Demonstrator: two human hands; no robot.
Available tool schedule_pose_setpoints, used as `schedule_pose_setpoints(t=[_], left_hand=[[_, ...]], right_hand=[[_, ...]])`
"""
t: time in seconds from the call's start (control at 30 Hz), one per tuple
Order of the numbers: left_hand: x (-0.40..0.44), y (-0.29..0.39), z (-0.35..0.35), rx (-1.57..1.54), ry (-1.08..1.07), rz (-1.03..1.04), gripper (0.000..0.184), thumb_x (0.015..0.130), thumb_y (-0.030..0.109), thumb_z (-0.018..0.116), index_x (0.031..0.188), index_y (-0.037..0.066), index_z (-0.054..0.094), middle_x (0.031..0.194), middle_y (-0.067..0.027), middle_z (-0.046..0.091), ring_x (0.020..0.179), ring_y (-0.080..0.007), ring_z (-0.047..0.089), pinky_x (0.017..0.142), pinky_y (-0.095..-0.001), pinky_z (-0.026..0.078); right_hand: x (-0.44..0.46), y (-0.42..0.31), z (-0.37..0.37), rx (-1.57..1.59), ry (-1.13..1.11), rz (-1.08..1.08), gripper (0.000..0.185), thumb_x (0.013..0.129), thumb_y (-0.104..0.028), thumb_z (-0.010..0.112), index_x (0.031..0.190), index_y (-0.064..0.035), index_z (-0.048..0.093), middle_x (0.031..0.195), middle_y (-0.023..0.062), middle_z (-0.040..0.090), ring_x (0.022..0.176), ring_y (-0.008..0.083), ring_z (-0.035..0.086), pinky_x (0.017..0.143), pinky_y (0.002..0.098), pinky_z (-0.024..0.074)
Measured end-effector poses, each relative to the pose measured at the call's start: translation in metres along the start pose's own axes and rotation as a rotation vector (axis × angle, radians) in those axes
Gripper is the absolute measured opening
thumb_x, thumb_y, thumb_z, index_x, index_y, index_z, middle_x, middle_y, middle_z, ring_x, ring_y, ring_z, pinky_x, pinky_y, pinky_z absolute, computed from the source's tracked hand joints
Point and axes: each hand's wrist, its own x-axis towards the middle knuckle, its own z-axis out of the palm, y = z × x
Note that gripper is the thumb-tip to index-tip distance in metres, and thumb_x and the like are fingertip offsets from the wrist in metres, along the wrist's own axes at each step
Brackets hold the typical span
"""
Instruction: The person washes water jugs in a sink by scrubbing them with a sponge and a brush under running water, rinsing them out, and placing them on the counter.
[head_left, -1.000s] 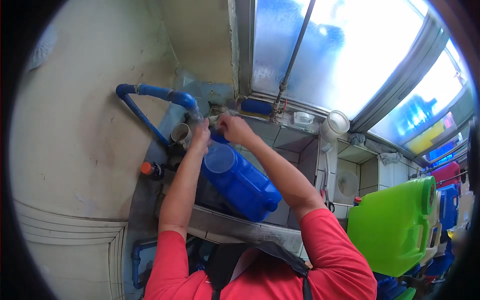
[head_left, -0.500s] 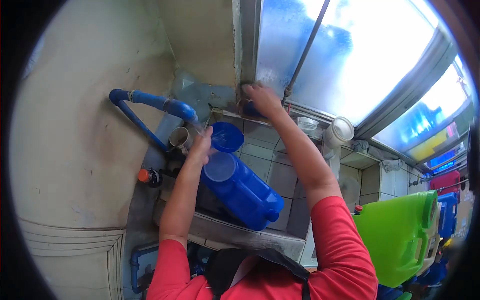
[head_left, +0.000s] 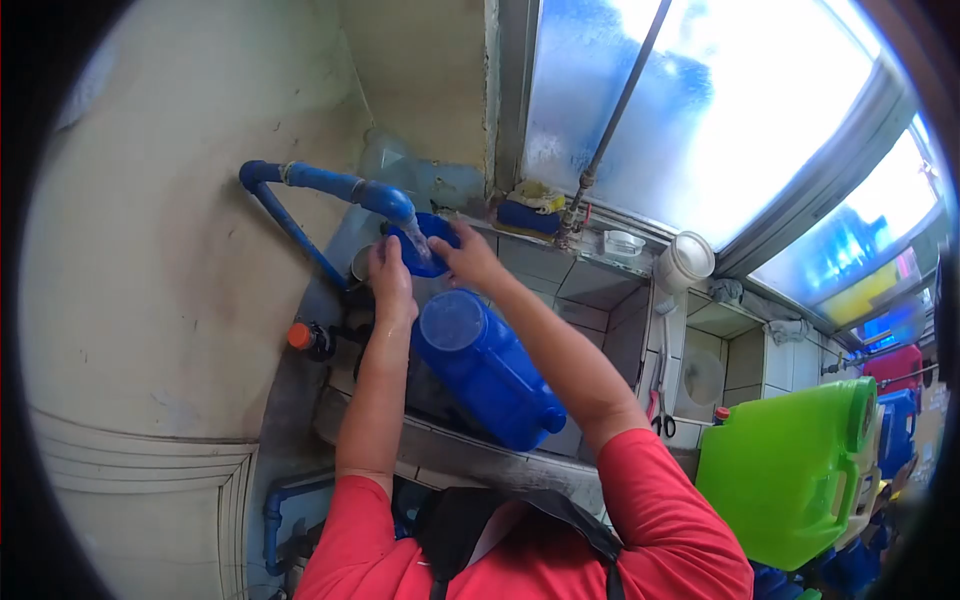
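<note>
Water runs from the blue pipe spout [head_left: 398, 206] into a round blue bowl [head_left: 428, 266], which sits between my hands. My left hand [head_left: 393, 283] holds its left rim, and my right hand [head_left: 470, 258] grips the right rim with thumb and fingers. Just below the bowl lies a blue water jug [head_left: 490, 375] on its side, its large round translucent end [head_left: 453, 320] facing the bowl. The undersides of the fingers are partly hidden by the bowl.
A blue and yellow sponge [head_left: 530, 212] rests on the ledge under the window. To the right are a white tub [head_left: 686, 261], scissors [head_left: 662, 418] and a large green jug [head_left: 785, 475]. An orange-capped bottle [head_left: 312, 340] stands by the left wall.
My right hand has come from the window ledge to the bowl. The bowl has shifted left under the stream, with my left hand now on its rim. The view has moved slightly.
</note>
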Motion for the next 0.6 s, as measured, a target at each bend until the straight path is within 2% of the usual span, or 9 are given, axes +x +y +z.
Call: schedule_pose_setpoints(t=[0.07,0.17,0.23,0.3,0.37,0.47,0.53,0.57,0.6], left_hand=[[0.007,-0.001,-0.013,0.138,0.099,0.176,0.045,0.098,0.032,0.052,0.134,0.005,0.046,0.125,-0.0118,0.056,0.112,-0.0234,0.056,0.093,-0.0368,0.046],[0.030,-0.016,-0.045,0.183,0.035,0.172,0.043,0.096,0.022,0.053,0.135,0.004,0.046,0.128,-0.0126,0.055,0.111,-0.0257,0.056,0.096,-0.0366,0.045],[0.022,-0.014,-0.046,0.290,-0.028,0.269,0.043,0.095,0.017,0.054,0.135,0.004,0.046,0.127,-0.0148,0.056,0.112,-0.0281,0.057,0.096,-0.0378,0.045],[0.008,-0.003,-0.038,0.393,-0.087,0.367,0.043,0.093,0.013,0.054,0.134,0.003,0.046,0.126,-0.0170,0.057,0.112,-0.0304,0.057,0.097,-0.0391,0.045],[-0.010,0.014,-0.022,0.823,-0.117,0.700,0.044,0.090,0.006,0.053,0.134,0.003,0.047,0.122,-0.0222,0.060,0.112,-0.0361,0.059,0.097,-0.0407,0.045],[-0.011,0.018,-0.013,0.837,-0.118,0.717,0.035,0.094,0.012,0.051,0.128,0.004,0.054,0.118,-0.0254,0.061,0.110,-0.0412,0.059,0.094,-0.0423,0.046],[-0.003,0.006,-0.018,0.854,-0.168,0.665,0.037,0.097,0.027,0.053,0.125,0.003,0.058,0.119,-0.0266,0.061,0.111,-0.0426,0.058,0.094,-0.0430,0.046],[-0.001,0.000,-0.022,0.855,-0.208,0.652,0.037,0.097,0.027,0.053,0.125,0.003,0.058,0.119,-0.0266,0.061,0.111,-0.0426,0.058,0.094,-0.0430,0.046],[-0.001,-0.009,-0.026,1.123,-0.222,0.655,0.048,0.095,0.037,0.055,0.130,0.004,0.055,0.123,-0.0275,0.059,0.114,-0.0435,0.056,0.096,-0.0443,0.045]], right_hand=[[-0.006,0.003,0.023,0.164,0.035,0.033,0.041,0.091,-0.027,0.068,0.123,-0.0041,0.057,0.086,0.0127,0.067,0.064,0.0220,0.066,0.049,0.0352,0.0519],[-0.010,0.011,0.036,0.387,0.077,0.125,0.038,0.093,-0.025,0.066,0.123,-0.0047,0.056,0.083,0.0095,0.066,0.054,0.0213,0.062,0.044,0.0328,0.0506],[-0.007,0.021,0.034,0.529,-0.095,0.194,0.030,0.096,-0.022,0.060,0.121,-0.0065,0.056,0.080,0.0089,0.065,0.051,0.0186,0.060,0.040,0.0309,0.0452],[-0.006,0.030,0.034,0.569,-0.049,0.255,0.030,0.096,-0.025,0.061,0.118,-0.0058,0.057,0.081,0.0090,0.066,0.053,0.0195,0.061,0.042,0.0323,0.0478],[-0.018,0.022,0.032,0.609,-0.010,0.321,0.031,0.096,-0.028,0.062,0.115,-0.0051,0.058,0.082,0.0092,0.066,0.055,0.0204,0.062,0.044,0.0338,0.0504],[-0.046,0.014,0.020,0.712,-0.108,0.365,0.028,0.094,-0.030,0.063,0.109,-0.0062,0.060,0.082,0.0070,0.065,0.059,0.0196,0.063,0.047,0.0350,0.0514],[-0.052,0.019,-0.006,0.282,-0.059,0.034,0.023,0.093,-0.020,0.061,0.113,-0.0079,0.058,0.093,0.0098,0.068,0.076,0.0257,0.068,0.060,0.0379,0.0560],[-0.064,0.017,-0.021,0.289,-0.022,0.049,0.023,0.093,-0.020,0.061,0.113,-0.0079,0.058,0.093,0.0098,0.068,0.076,0.0257,0.068,0.060,0.0379,0.0560],[-0.078,0.017,-0.038,-0.195,0.247,-0.327,0.025,0.090,-0.015,0.061,0.113,-0.0078,0.059,0.095,0.0116,0.069,0.079,0.0286,0.068,0.063,0.0398,0.0564]])
